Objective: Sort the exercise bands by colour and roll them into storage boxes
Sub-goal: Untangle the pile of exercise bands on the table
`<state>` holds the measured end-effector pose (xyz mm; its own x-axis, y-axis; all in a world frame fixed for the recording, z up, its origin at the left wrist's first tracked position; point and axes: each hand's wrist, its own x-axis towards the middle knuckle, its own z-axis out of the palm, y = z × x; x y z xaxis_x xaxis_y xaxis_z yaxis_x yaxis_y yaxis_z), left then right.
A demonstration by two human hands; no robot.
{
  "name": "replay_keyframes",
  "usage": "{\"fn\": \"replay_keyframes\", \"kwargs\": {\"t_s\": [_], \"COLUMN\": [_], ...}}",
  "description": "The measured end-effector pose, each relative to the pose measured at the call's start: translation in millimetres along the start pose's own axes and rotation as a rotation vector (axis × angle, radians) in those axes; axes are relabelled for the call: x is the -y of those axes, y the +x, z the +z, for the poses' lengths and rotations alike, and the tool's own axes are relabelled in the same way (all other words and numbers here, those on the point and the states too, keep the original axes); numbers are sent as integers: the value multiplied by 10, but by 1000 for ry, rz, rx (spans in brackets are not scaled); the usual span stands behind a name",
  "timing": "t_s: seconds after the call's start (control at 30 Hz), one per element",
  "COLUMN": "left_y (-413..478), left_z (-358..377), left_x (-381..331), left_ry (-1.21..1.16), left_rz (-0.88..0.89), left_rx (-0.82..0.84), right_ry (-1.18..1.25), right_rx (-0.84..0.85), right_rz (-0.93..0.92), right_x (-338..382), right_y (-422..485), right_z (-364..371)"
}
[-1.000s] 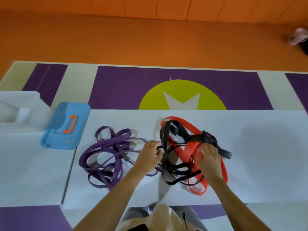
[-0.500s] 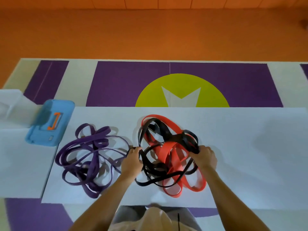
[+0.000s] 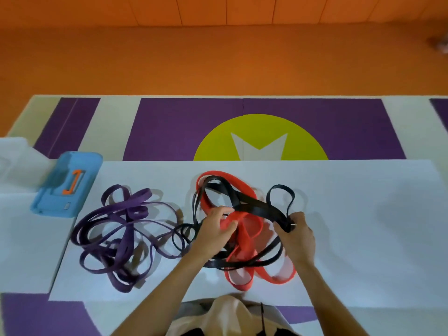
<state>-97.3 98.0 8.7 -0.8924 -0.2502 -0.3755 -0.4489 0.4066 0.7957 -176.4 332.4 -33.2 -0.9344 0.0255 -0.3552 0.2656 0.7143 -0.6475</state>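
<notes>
We record both forearms extended forward: the left hand (image 3: 213,230) pinches a flat red rubber band (image 3: 238,215), the right hand (image 3: 299,236) grips a flat black rubber band (image 3: 257,206).

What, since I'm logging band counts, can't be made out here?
Head view only:
- Count of black bands and red bands: tangled together, middle covered by the left hand and right hand.
- White object at left: cut by the frame edge, blurred.
- Thing at top right: blurred, cut by the edge.
- Blue case: markings too small.
</notes>
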Motion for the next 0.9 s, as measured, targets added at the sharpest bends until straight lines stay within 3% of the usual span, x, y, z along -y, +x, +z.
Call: {"fn": "replay_keyframes", "kwargs": {"t_s": [0.07,0.13,0.3,0.47,0.57,0.63,0.77,0.9], "left_y": [61,137,243,150,39,-37,-165,-248], "left_z": [120,254,351,-162,-571,-816,-1095,-1125], "left_x": [-295,-466,-371,-175,-166,-148,-66,-46], "left_ry": [-198,-443,-667,-651,-608,-555,-472,-469], "left_rz": [-199,-374,-433,-383,-329,-279,-221,-189], "left_rx": [222,295,-33,-265,-406,-478,-575,-658], "right_ry": [64,89,46,317,-24,-269,-638,-976], "right_rx": [13,80,482,246,132,221,522,530], "right_rz": [-86,-221,-587,-451,-435,-428,-586,-596], "right_x": [124,258,355,248,131,155,424,626], "right_y": [-114,-226,-327,-223,-1,142,283,190], "right_z": [-8,11,73,174,333,445,784,1087]}}
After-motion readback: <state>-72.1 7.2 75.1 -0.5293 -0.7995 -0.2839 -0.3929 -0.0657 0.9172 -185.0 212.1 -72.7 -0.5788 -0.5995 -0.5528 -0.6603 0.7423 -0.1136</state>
